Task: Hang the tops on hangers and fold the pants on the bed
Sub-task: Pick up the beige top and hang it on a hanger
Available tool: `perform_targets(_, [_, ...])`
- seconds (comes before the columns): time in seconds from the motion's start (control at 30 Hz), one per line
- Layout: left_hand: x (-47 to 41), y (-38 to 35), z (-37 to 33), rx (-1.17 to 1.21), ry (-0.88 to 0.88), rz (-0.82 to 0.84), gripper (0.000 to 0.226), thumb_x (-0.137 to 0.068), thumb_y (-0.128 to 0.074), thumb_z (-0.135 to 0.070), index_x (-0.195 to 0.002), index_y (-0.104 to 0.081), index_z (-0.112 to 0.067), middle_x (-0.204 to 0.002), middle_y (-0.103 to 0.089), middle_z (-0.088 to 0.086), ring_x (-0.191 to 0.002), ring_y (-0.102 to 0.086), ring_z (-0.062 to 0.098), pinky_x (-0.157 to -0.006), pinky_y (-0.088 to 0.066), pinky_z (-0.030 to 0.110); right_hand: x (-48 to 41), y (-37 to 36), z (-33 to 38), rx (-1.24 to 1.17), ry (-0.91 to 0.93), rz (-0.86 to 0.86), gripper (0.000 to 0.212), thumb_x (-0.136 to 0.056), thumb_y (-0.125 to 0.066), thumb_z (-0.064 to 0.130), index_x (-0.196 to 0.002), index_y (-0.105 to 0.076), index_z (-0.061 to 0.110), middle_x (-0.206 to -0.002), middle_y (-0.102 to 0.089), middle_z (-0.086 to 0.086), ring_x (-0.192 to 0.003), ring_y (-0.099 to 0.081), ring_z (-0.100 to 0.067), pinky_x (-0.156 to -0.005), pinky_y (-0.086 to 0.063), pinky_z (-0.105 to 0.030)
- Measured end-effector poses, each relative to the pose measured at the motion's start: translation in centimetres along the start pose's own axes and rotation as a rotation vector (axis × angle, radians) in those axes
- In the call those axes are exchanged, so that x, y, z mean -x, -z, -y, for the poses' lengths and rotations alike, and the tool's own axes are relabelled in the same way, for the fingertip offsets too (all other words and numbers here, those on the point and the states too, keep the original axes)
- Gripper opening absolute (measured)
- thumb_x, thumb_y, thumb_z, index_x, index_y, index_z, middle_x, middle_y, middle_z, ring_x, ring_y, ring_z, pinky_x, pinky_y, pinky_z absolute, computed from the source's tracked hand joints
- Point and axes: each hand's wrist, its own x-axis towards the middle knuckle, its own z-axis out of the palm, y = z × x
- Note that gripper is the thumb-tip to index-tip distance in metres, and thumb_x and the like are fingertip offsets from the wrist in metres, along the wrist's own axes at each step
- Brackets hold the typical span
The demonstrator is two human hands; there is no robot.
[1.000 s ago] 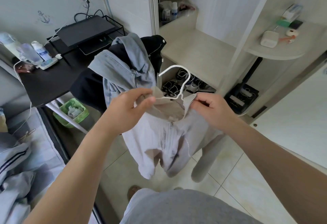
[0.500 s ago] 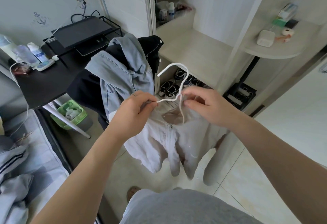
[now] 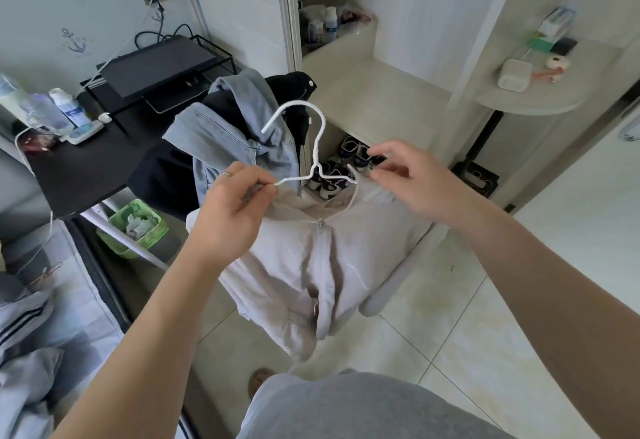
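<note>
Our left hand (image 3: 232, 216) pinches the white hanger (image 3: 324, 125); our right hand (image 3: 412, 182) pinches the pale top (image 3: 304, 258) on it, above tiled floor (image 3: 450, 317) beside a black desk (image 3: 79, 168).

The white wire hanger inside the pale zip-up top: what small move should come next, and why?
Probably the right hand should pull the collar edge it pinches over the near arm of the white wire hanger. The left hand pinches the hanger's other arm together with a shoulder of the pale zip-up top, while the right side looks not yet settled.
</note>
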Motion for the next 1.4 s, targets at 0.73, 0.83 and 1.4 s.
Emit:
perform_targets(0.73, [-2.1, -1.7, -0.2, -0.257, -0.031, -0.079, 0.012, -0.099, -0.058, -0.014, -0.096, -0.07, -0.016, -0.083, -0.054, -0.008, -0.089, -0.054, 0.023, -0.085, -0.048, 0.054, 4.5, -0.2, -0.6, -0.35, 0.227, -0.336, 0.015, -0.086, -0.071, 0.007, -0.075, -0.065, 0.014, -0.079, -0.064, 0.009, -0.072, -0.055, 0.0, -0.072, -0.041, -0.012])
perform_targets(0.83, [-2.2, -1.4, 0.0, -0.166, -0.059, -0.122, 0.012, -0.1, -0.057, -0.01, -0.093, -0.067, -0.012, -0.081, -0.057, -0.005, -0.095, -0.051, 0.017, -0.085, -0.046, 0.055, 4.9, 0.2, -1.0, -0.11, 0.27, -0.257, 0.006, -0.088, -0.069, 0.025, -0.093, -0.07, 0.022, -0.115, -0.062, 0.004, -0.107, -0.058, -0.001, -0.097, -0.038, -0.016])
perform_targets(1.4, [-2.3, -3.6, 0.4, -0.005, 0.289, -0.361, 0.028, -0.089, -0.061, -0.005, -0.114, -0.059, -0.019, -0.118, -0.052, 0.002, -0.103, -0.052, 0.017, -0.086, -0.047, 0.025, 5.4, -1.4, -2.6, -0.045, 0.052, -0.145, 0.044, -0.104, -0.052, 0.023, -0.063, -0.035, 0.023, -0.052, -0.036, 0.016, -0.05, -0.035, -0.002, -0.051, -0.028, -0.017])
